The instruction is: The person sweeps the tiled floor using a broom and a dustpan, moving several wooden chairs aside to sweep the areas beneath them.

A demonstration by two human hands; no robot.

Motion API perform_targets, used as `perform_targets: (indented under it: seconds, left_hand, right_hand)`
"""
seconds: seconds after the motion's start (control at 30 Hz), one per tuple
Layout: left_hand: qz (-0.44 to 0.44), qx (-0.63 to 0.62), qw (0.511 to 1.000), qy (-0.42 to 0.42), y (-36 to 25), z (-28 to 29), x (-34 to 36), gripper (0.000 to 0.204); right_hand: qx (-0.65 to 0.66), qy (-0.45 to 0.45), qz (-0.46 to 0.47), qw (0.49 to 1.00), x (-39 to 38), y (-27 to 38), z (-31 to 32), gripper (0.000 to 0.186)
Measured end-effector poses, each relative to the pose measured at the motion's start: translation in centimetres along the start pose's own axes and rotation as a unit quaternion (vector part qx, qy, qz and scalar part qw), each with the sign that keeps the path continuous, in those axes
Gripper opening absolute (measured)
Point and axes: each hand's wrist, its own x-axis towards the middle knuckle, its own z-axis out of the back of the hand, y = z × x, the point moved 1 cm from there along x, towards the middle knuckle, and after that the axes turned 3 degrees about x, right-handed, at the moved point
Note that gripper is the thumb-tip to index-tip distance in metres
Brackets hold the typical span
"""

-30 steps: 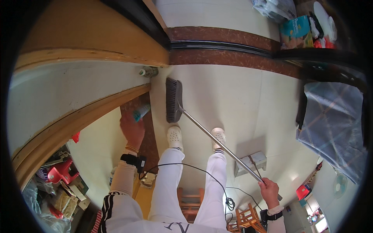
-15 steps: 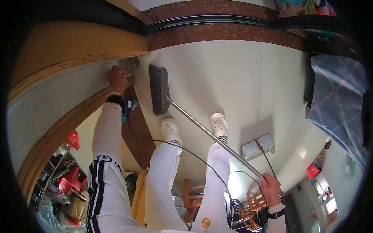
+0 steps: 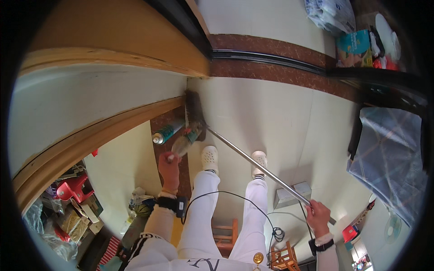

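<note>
My left hand (image 3: 169,171) is closed round the neck end of a clear plastic bottle (image 3: 182,144) with a coloured label, blurred by motion. The bottle tilts in front of the broom head (image 3: 194,108), whose dark bristles stand near the wooden door frame. My right hand (image 3: 318,216) grips the upper part of the broom's metal handle (image 3: 257,165), which slants down to the head. Beside the bottle, a teal spray can (image 3: 167,132) lies on the brown floor strip (image 3: 163,156).
My white clogs (image 3: 209,158) stand on the pale floor. A grey block-shaped object (image 3: 292,194) sits near the handle. The wooden door frame (image 3: 113,131) is on the left, a blue-grey cloth (image 3: 389,149) on the right. A black cable (image 3: 244,198) runs from my left wrist.
My left hand has come back from the wall corner with the bottle in it. The view has shifted, showing the spray can more fully. My right hand keeps its hold on the broom.
</note>
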Motion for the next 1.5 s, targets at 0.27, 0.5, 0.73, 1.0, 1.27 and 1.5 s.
perform_targets:
  seconds: [0.27, 0.5, 0.73, 1.0, 1.27, 1.5]
  left_hand:
    - [0.041, 0.068, 0.996, -0.047, 1.6, 3.4, -4.9, 0.016]
    - [-0.035, 0.16, 0.986, -0.009, 1.3, 5.2, -5.5, 0.017]
    - [-0.015, 0.124, 0.992, -0.004, 0.1, 4.4, -5.8, 0.018]
    - [-0.019, 0.135, 0.99, 0.036, 0.5, 3.8, -5.1, 0.016]
    - [-0.006, 0.124, 0.992, 0.021, 0.8, 2.9, -4.7, 0.018]
    - [-0.009, 0.111, 0.994, 0.014, -0.7, 2.6, -3.5, 0.018]
  right_hand:
    - [0.016, 0.086, -0.047, 0.995, 3.0, 5.8, -3.8, 0.019]
    - [0.007, 0.072, -0.095, 0.993, -8.7, 5.3, -1.1, 0.023]
    - [0.05, 0.065, -0.074, 0.994, -0.4, 6.7, -9.1, 0.023]
    - [0.11, 0.077, -0.185, 0.974, -10.4, 3.4, -7.2, 0.023]
    - [0.001, 0.044, -0.054, 0.998, -5.3, 4.2, -6.5, 0.021]
    - [0.025, 0.081, -0.115, 0.99, -0.6, 2.7, -9.6, 0.024]
